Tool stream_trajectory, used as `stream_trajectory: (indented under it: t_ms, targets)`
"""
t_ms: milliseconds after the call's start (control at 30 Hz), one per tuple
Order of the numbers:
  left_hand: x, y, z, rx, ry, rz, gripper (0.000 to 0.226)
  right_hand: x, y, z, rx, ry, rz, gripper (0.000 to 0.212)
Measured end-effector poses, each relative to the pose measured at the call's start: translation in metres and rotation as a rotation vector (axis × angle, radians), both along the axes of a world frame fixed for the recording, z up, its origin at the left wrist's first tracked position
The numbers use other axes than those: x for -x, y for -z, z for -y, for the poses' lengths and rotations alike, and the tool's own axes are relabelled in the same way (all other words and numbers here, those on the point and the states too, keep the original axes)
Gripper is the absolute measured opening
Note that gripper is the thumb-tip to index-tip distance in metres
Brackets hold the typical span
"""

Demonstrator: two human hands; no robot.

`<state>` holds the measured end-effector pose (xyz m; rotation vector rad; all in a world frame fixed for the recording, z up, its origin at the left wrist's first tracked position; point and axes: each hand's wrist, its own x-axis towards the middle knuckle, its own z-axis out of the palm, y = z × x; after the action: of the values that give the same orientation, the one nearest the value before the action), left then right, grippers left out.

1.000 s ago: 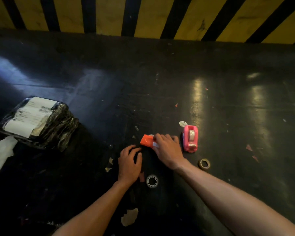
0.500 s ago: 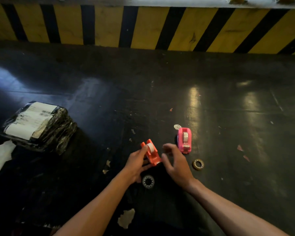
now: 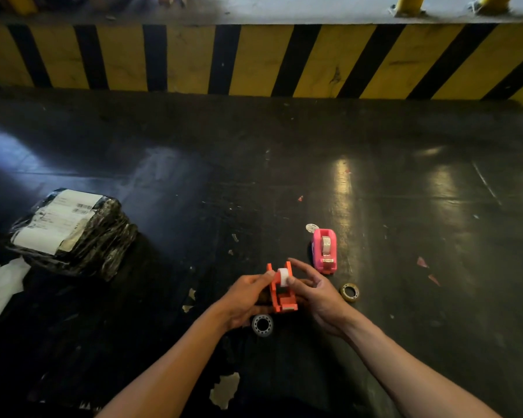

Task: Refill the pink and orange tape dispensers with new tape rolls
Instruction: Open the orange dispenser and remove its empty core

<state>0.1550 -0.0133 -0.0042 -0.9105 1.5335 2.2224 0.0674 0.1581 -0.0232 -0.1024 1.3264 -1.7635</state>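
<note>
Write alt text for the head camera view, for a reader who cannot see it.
Two bare hands, left hand and right hand, hold an orange tape dispenser with a white roll in it, above a dark floor. A pink tape dispenser stands just beyond, two loose rings lie nearby, and a black wrapped parcel sits far left.

White shipping labels (image 3: pixel 55 221) on black wrapped parcel (image 3: pixel 103 245) at left, barcodes and print lines visible, blurred, no text or number legible anywhere
</note>
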Motion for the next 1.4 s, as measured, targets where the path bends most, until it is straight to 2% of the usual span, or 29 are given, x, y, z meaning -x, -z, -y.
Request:
stream_trajectory:
  t_ms: [67,100,133,200,233,300,400,467,533,567,633,700,767,933,1033,1100,1133,1200,1300,1400]
  targets:
    - [-0.001,0.004,0.003,0.055,-0.121,0.008,0.034,0.005,0.008,-0.007,0.008,0.064,0.048,0.061]
    - [-0.002,0.008,0.007,0.175,-0.142,0.017,0.032,0.007,0.011,-0.01,-0.02,0.091,0.046,0.063]
    - [-0.003,0.012,0.013,0.386,-0.107,0.028,0.03,0.009,0.014,-0.014,-0.066,0.102,0.029,0.068]
    - [-0.01,0.022,0.028,0.917,0.088,0.052,0.029,0.012,0.019,-0.021,-0.15,0.094,-0.013,0.08]
    - [-0.013,0.028,0.035,1.108,0.188,0.096,0.033,0.012,0.021,-0.023,-0.173,0.079,-0.025,0.082]
    - [-0.018,0.038,0.043,1.253,0.285,0.188,0.047,0.011,0.021,-0.023,-0.18,0.045,-0.024,0.078]
    - [-0.02,0.043,0.042,1.297,0.334,0.247,0.061,0.009,0.015,-0.02,-0.175,0.01,-0.008,0.066]
    - [-0.019,0.039,0.035,1.392,0.333,0.27,0.07,0.009,0.014,-0.019,-0.161,-0.011,0.016,0.058]
    - [-0.015,0.029,0.024,1.46,0.267,0.17,0.067,0.008,0.013,-0.017,-0.144,-0.033,0.017,0.052]
    - [-0.011,0.023,0.019,1.411,0.244,0.085,0.061,0.009,0.012,-0.016,-0.141,-0.042,-0.001,0.05]
    - [-0.002,0.009,0.008,1.1,0.217,-0.03,0.045,0.008,0.008,-0.012,-0.164,-0.072,-0.073,0.051]
    - [0.008,-0.001,-0.002,0.763,0.205,-0.036,0.034,0.008,0.007,-0.009,-0.203,-0.098,-0.166,0.057]
    - [0.014,-0.006,-0.007,0.59,0.162,-0.021,0.028,0.008,0.007,-0.008,-0.21,-0.096,-0.217,0.065]
    - [0.014,-0.018,-0.006,0.45,0.187,0.08,0.025,0.013,0.006,-0.01,-0.198,-0.127,-0.215,0.076]
    - [0.012,-0.018,-0.004,0.37,0.171,0.063,0.022,0.017,0.01,-0.013,-0.176,-0.136,-0.194,0.078]
    - [0.011,-0.015,-0.001,0.367,0.083,0.022,0.021,0.021,0.015,-0.013,-0.152,-0.098,-0.15,0.08]
    - [0.011,-0.012,0.0,0.415,0.038,-0.005,0.021,0.023,0.019,-0.014,-0.145,-0.069,-0.126,0.081]
    - [0.009,-0.005,0.006,0.691,0.043,-0.05,0.023,0.026,0.026,-0.015,-0.148,-0.013,-0.102,0.083]
    - [0.002,0.01,0.017,1.231,0.31,-0.04,0.03,0.027,0.038,-0.019,-0.171,0.025,-0.096,0.083]
    - [-0.004,0.022,0.022,1.521,0.557,-0.022,0.036,0.026,0.041,-0.023,-0.205,0.034,-0.104,0.08]
